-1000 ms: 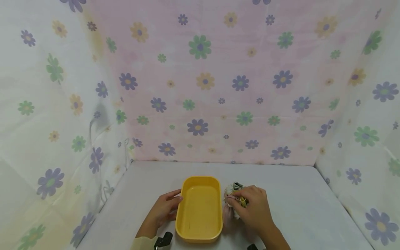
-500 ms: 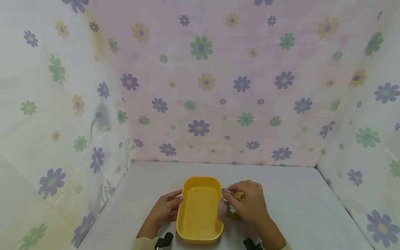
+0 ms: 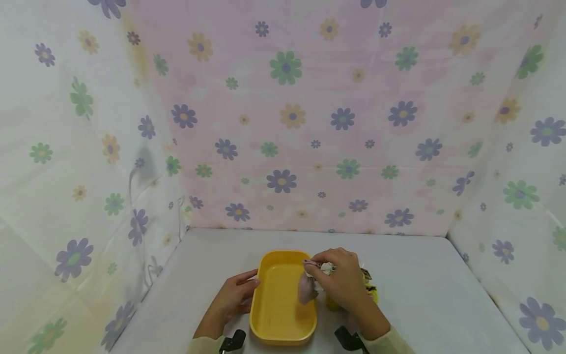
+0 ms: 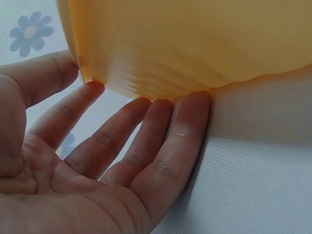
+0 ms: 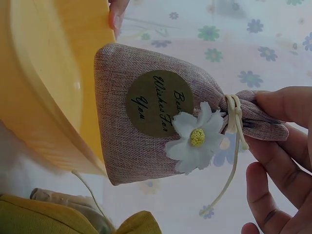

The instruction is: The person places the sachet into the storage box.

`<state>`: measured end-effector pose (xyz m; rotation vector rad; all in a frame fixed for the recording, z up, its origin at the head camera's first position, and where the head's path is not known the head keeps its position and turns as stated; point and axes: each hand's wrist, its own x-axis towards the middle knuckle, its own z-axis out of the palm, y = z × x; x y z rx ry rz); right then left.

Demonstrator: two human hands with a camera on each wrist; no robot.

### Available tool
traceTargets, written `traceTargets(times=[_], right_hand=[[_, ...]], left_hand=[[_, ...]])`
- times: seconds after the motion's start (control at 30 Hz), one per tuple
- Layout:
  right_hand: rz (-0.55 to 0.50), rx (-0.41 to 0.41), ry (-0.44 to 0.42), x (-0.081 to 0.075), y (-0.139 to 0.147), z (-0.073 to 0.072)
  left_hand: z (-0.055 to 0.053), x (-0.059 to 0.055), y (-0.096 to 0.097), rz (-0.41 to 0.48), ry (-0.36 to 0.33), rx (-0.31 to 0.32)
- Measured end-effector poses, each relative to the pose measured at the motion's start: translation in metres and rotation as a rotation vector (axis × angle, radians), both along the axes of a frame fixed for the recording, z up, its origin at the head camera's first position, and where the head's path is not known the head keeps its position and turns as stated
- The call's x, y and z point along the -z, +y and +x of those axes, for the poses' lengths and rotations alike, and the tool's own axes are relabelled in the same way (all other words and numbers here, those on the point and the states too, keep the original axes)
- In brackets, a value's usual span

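My right hand pinches the gathered neck of a small mauve cloth drawstring pouch, which hangs over the right side of a yellow rectangular tray. In the right wrist view the pouch carries a round brown label reading "Best Wishes For You". A white fabric flower and a cream cord sit near its neck. My left hand is at the tray's left wall; in the left wrist view its fairly straight fingers touch the outside with their tips.
To the right of the tray, partly behind my right hand, lie yellow items. In the right wrist view a mustard-yellow cloth piece shows below the mauve pouch. Flower-print sheets enclose the white table at the back and sides.
My right hand has lifted the mauve pouch from the pile at the right and carried it left over the tray's edge. The left hand stays at the tray.
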<state>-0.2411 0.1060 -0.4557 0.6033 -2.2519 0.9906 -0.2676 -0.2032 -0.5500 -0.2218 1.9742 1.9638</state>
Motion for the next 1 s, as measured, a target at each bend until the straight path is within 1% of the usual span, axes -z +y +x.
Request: traceTargets(times=[0.07,0.13,0.2,0.3,0.37,0.57,0.77,1.0], right_hand=[[-0.005,-0.025,-0.006,0.001,-0.002,-0.004],[-0.005,-0.04,-0.029,0.001,-0.004,-0.007],[-0.007,-0.054,-0.073,0.0,-0.007,-0.009],[0.003,-0.051,-0.147,0.0,-0.011,-0.011],[0.01,-0.046,-0.18,0.001,-0.014,-0.013],[0.016,-0.032,-0.22,0.002,-0.024,-0.02],[-0.014,-0.073,-0.299,0.003,-0.034,-0.028],[-0.029,-0.113,-0.333,0.011,-0.045,-0.041]], left_hand=[[0.0,0.0,0.0,-0.001,0.003,0.002],[0.0,0.0,0.0,-0.001,0.004,0.003],[0.001,0.0,0.0,0.0,0.004,0.003],[0.001,0.0,0.0,0.007,0.002,0.003],[0.002,0.0,0.0,0.012,0.0,0.004],[0.001,-0.001,0.0,0.026,0.004,0.014],[0.001,0.0,-0.001,0.035,-0.001,0.009],[0.001,0.0,0.0,0.021,-0.01,-0.004]])
